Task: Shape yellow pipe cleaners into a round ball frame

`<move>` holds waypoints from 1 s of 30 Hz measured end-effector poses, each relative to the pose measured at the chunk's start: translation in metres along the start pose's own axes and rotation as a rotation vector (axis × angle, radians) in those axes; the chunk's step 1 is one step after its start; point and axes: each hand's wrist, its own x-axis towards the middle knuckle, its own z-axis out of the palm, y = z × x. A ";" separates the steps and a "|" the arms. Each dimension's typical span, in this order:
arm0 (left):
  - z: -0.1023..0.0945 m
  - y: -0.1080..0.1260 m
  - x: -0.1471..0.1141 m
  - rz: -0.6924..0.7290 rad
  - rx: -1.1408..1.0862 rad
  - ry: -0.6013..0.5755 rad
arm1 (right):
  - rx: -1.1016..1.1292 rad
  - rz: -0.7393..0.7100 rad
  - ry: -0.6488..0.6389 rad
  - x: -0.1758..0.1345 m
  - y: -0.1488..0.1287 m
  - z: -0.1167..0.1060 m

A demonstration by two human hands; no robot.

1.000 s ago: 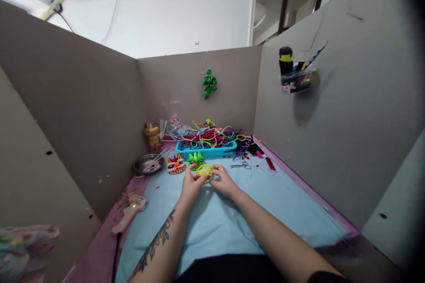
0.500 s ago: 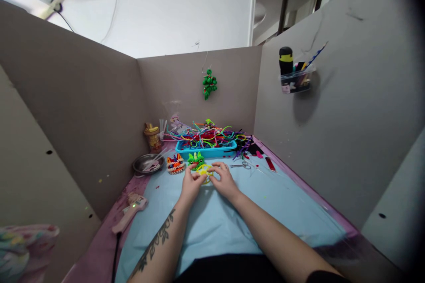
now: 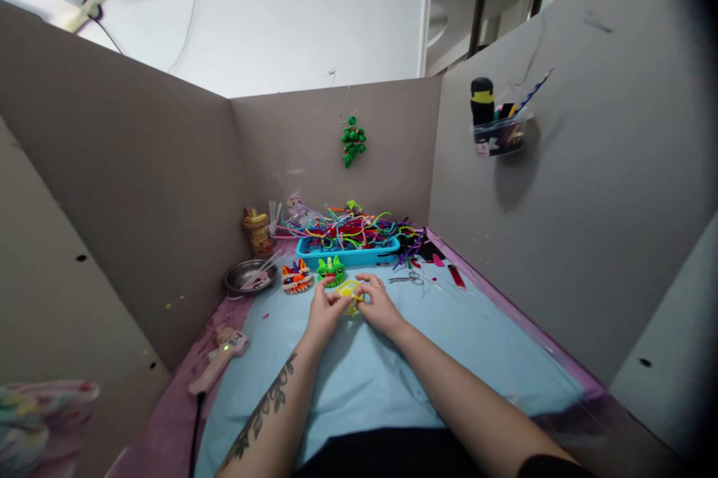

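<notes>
Between my two hands is a yellow pipe-cleaner shape [image 3: 350, 289] with looped, open parts. My left hand [image 3: 325, 307] pinches its left side with thumb and fingers. On the other side my right hand [image 3: 380, 304] grips its right edge, fingers curled over the top. Just behind my hands sits a green pipe-cleaner creature head [image 3: 330, 271] with a red mouth. To its left stands an orange and white pipe-cleaner creature head [image 3: 296, 277]. The fingertips hide part of the yellow piece.
A blue tray [image 3: 348, 256] heaped with colourful pipe cleaners [image 3: 359, 227] stands at the back. Scissors [image 3: 408, 279] lie to the right. At left are a metal bowl [image 3: 250, 278] and a pink glue gun [image 3: 220, 364] with a cord. Grey partitions [image 3: 336, 130] enclose the table.
The yellow piece has turned and tilted between my fingers, so its round outline shows less. Both hands stay in nearly the same place.
</notes>
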 end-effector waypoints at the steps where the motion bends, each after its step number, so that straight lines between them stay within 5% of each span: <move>1: 0.000 0.000 0.000 0.005 0.005 0.004 | 0.002 0.008 -0.002 0.000 -0.001 0.000; 11: -0.003 0.003 0.002 0.034 -0.030 0.136 | -0.033 -0.081 0.201 -0.002 -0.005 -0.002; 17: 0.000 0.014 0.001 -0.046 -0.058 0.178 | 0.107 0.128 0.084 -0.001 0.003 0.008; 22: 0.002 0.011 -0.002 0.062 -0.031 0.071 | 0.150 0.187 0.074 0.001 0.007 0.015; 30: 0.008 0.012 -0.009 0.137 0.085 0.003 | 0.442 0.516 -0.057 0.001 0.004 0.015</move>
